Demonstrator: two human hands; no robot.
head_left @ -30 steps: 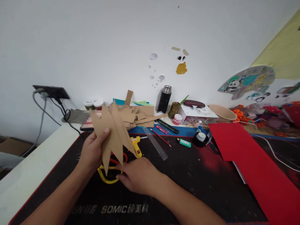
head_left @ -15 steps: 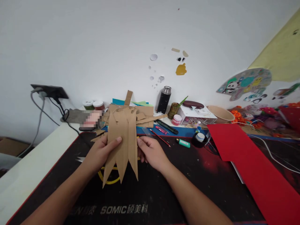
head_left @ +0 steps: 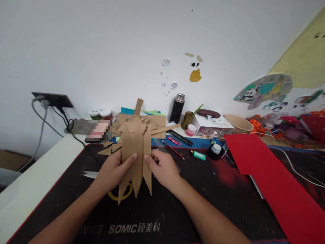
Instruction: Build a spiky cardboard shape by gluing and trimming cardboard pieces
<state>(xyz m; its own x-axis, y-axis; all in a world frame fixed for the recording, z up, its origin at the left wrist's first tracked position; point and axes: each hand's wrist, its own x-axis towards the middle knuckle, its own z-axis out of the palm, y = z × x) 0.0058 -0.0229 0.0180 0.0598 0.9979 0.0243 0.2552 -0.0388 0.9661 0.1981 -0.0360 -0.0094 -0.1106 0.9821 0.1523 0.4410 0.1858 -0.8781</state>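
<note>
Between my hands is a set of brown cardboard strips (head_left: 133,149) with pointed lower ends, held upright over the dark mat. My left hand (head_left: 114,169) grips the left edge, thumb lying across the front. The right-hand strip is pinched by my right hand (head_left: 161,166), its thumb on the front face and the fingers hidden behind. A narrow gap shows between that strip and the others. Below the cardboard lie scissors, with a yellow handle (head_left: 120,193) and a blade tip (head_left: 90,174) showing; the rest is covered.
Cardboard scraps (head_left: 159,121) pile up behind the held strips. A black flask (head_left: 177,108), a red pencil (head_left: 174,150), a black cutter (head_left: 180,137) and a green lighter (head_left: 198,155) are farther right. Red card (head_left: 266,179) covers the right side of the black mat (head_left: 177,213).
The cardboard has moved slightly right. My right thumb has come onto the front of the right strip, which now stands a little apart from the others. My left hand has shifted right too.
</note>
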